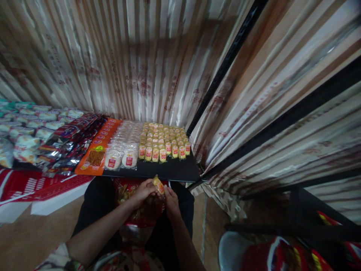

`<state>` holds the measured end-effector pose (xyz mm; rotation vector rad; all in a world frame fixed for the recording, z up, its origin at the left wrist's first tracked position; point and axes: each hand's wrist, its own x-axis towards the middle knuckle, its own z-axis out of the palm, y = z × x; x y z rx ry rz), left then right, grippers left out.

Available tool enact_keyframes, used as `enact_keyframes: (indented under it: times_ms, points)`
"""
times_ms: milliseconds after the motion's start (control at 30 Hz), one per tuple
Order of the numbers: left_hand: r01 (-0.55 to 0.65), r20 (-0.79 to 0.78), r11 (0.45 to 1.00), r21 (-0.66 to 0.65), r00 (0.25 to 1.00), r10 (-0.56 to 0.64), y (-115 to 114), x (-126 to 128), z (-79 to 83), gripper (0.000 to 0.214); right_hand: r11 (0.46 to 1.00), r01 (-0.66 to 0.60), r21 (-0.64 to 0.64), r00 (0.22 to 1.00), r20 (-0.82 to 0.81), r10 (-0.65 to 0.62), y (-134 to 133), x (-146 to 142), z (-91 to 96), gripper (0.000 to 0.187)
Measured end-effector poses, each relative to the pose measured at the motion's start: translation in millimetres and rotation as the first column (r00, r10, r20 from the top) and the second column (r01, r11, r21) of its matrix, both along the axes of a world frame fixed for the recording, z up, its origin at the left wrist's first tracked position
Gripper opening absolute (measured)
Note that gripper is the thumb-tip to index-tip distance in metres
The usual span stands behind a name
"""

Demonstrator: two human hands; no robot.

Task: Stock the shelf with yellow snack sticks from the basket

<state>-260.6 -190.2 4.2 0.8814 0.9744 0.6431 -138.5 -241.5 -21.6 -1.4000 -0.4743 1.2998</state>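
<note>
A small yellow snack packet with a red and white label is held between my two hands, just in front of the shelf edge. My left hand pinches it from the left, while my right hand has its fingers closed at the right end. Below them, between my knees, sits an open red bag with similar yellow packets inside, partly hidden by my arms. Rows of yellow packets stand on the black shelf just beyond my hands.
To the left on the shelf are clear-wrapped round crackers, an orange pack, dark shiny packs and white packs. A black metal post rises at the shelf's right end. Red packages lie at lower right.
</note>
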Motion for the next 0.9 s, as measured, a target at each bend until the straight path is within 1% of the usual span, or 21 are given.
enact_keyframes:
  times_ms: [67,133,233,300,333,433,500,533,633,700,800,900]
  points:
    - [-0.028,-0.032,0.999,0.025,0.999,0.029,1,5,1.0,0.038,1.000,0.001,0.017,0.996,0.093,-0.003,-1,1,4.5,0.043]
    - [-0.041,-0.063,0.997,0.059,0.997,0.045,3,9,2.6,0.038,0.999,-0.018,0.030,0.970,0.241,0.010,-2,3,8.5,0.041]
    - [-0.044,-0.095,0.993,0.107,0.994,0.054,7,15,5.8,0.034,0.995,-0.082,0.056,0.886,0.460,0.047,-2,9,12.0,0.040]
    - [-0.042,-0.112,0.990,0.132,0.992,0.057,9,19,7.5,0.031,0.993,-0.088,0.081,0.806,0.592,0.023,-1,12,14.1,0.040]
    - [-0.033,-0.120,0.989,0.147,0.992,0.051,10,22,7.9,0.029,0.992,-0.077,0.099,0.752,0.659,-0.007,-1,13,15.5,0.040]
    - [-0.003,-0.175,0.972,0.235,0.983,0.045,13,29,7.4,0.020,0.984,-0.073,0.160,0.565,0.820,-0.091,1,16,21.8,0.039]
    - [0.017,-0.244,0.943,0.332,0.967,0.069,16,33,6.9,0.014,0.979,-0.108,0.174,0.473,0.875,-0.103,4,18,26.4,0.039]
    - [0.027,-0.280,0.925,0.380,0.956,0.087,17,36,7.1,0.013,0.977,-0.121,0.175,0.441,0.891,-0.105,5,19,28.2,0.038]
    - [0.057,-0.352,0.880,0.472,0.927,0.129,22,43,10.2,0.010,0.973,-0.138,0.187,0.375,0.919,-0.124,11,23,30.3,0.038]
    - [0.064,-0.359,0.869,0.490,0.924,0.135,25,49,13.6,0.010,0.972,-0.136,0.193,0.337,0.931,-0.137,15,27,29.6,0.041]
    - [0.069,-0.364,0.870,0.488,0.922,0.131,30,58,17.7,0.012,0.978,-0.127,0.168,0.309,0.943,-0.122,23,33,28.6,0.044]
    - [0.075,-0.400,0.870,0.488,0.905,0.146,36,67,19.1,0.012,0.979,-0.113,0.169,0.317,0.940,-0.126,31,37,29.6,0.042]
